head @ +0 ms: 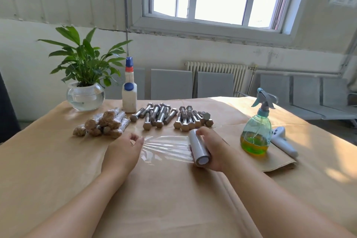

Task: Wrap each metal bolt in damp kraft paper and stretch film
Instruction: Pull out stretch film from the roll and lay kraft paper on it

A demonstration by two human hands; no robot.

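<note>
Forearms fill the near edge; tabletop [58, 160] is covered in kraft paper. Stretch film [166, 148] is pulled taut between both hands: left hand [123, 152] pinches the loose edge, right hand [210, 149] is curled round the roll [199, 149]. Film could tear, or cling to itself if tension slips. Bare bolts [170, 117] lie just beyond, wrapped bolts [104, 123] to their left. Whether a bolt sits under the left hand cannot be told.
</note>
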